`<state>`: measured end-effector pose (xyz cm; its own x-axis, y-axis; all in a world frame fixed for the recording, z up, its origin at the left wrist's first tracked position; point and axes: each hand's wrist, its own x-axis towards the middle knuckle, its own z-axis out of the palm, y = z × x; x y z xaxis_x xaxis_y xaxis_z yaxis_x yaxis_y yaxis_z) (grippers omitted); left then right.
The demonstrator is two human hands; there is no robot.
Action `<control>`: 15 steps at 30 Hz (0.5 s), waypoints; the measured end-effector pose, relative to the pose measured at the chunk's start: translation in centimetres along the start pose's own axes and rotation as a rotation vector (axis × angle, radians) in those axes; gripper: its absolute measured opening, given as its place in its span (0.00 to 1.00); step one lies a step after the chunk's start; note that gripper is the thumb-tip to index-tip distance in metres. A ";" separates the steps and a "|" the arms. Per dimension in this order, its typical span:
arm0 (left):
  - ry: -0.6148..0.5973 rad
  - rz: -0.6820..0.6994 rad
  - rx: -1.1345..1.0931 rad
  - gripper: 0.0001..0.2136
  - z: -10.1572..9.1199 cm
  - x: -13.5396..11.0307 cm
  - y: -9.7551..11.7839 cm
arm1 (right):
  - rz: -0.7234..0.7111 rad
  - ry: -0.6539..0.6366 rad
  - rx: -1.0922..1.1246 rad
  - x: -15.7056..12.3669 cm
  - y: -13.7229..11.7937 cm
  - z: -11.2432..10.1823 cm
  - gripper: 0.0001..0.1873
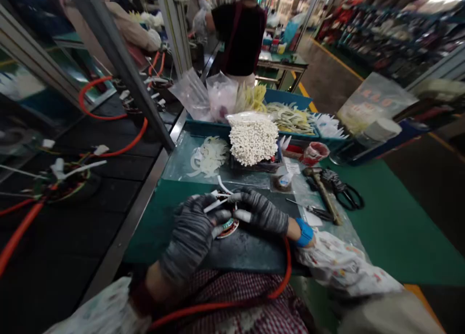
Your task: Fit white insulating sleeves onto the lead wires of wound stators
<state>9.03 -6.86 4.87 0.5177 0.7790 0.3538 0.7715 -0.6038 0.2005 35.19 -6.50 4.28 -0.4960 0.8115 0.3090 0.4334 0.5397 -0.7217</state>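
Observation:
Near the front of the bench, a round motor stator (229, 228) with wound wire lies between my two gloved hands. My left hand (192, 233) is closed around its left side, thumb and fingers at the rim. My right hand (262, 211) bends over the other side, its fingertips closed at the white sleeves (217, 204) that stick up from the windings. Exactly what the right fingertips pinch is partly hidden. An orange cable (218, 307) loops below my right hand and across my lap.
Behind the hands stand a bundle of white tubes (253, 139), pale strips (210, 155) and a blue bin (286, 99). A hammer (325, 196), scissors (347, 196) and a screwdriver (308, 208) lie right. Left, a conveyor (109, 222) carries stators with orange cables. Co-workers stand beyond.

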 end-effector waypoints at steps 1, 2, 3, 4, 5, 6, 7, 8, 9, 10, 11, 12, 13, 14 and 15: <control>-0.030 0.066 0.033 0.11 -0.3 -0.1 0.7 | 0.005 -0.006 0.035 0.3 0.3 0.2 0.19; -0.050 0.125 0.046 0.10 -0.6 -0.2 1.3 | 0.011 -0.007 0.054 0.3 0.5 0.3 0.18; -0.058 0.172 0.045 0.11 -0.7 -0.5 1.8 | 0.020 0.002 0.059 0.2 0.5 0.5 0.17; -0.052 0.208 0.036 0.12 -0.7 -1.0 2.2 | 0.027 0.021 0.059 0.0 0.4 0.7 0.17; -0.022 0.225 0.027 0.12 -0.4 -1.6 2.5 | 0.036 0.033 0.058 -0.2 0.2 1.0 0.16; 0.029 0.225 0.027 0.13 0.0 -2.3 2.7 | 0.047 0.041 0.057 -0.4 0.0 1.3 0.15; 0.086 0.218 0.033 0.15 0.5 -3.0 2.7 | 0.056 0.049 0.053 -0.5 -0.2 1.8 0.14; 0.158 0.209 0.042 0.16 1.2 -3.8 2.5 | 0.061 0.054 0.046 -0.5 -0.4 2.3 0.13; 0.230 0.197 0.050 0.15 1.8 -4.4 2.1 | 0.061 0.053 0.035 -0.5 -0.6 2.9 0.13; 0.293 0.184 0.054 0.12 2.4 -5.0 1.6 | 0.057 0.047 0.020 -0.3 -0.8 3.6 0.12; 0.329 0.170 0.050 0.10 2.8 -5.5 0.9 | 0.044 0.042 0.003 -0.1 -0.9 4.1 0.11; 0.336 0.162 0.036 0.11 3.0 -5.8 0.2 | 0.018 0.038 -0.010 0.2 -0.9 4.6 0.10; 0.324 0.164 0.013 0.11 3.0 -6.0 -0.6 | -0.018 0.028 -0.012 0.5 -1.0 5.0 0.10; 0.297 0.176 -0.008 0.11 2.9 -6.1 -1.3 | -0.063 0.015 -0.001 0.7 -0.9 5.1 0.10; 0.273 0.189 -0.025 0.09 2.7 -6.2 -1.9 | -0.113 -0.005 0.021 0.9 -0.9 5.0 0.11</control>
<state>5.39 -10.05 -0.17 0.5296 0.5809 0.6181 0.6605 -0.7396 0.1292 30.61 -7.40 2.08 -0.5442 0.7449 0.3859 0.3588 0.6225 -0.6956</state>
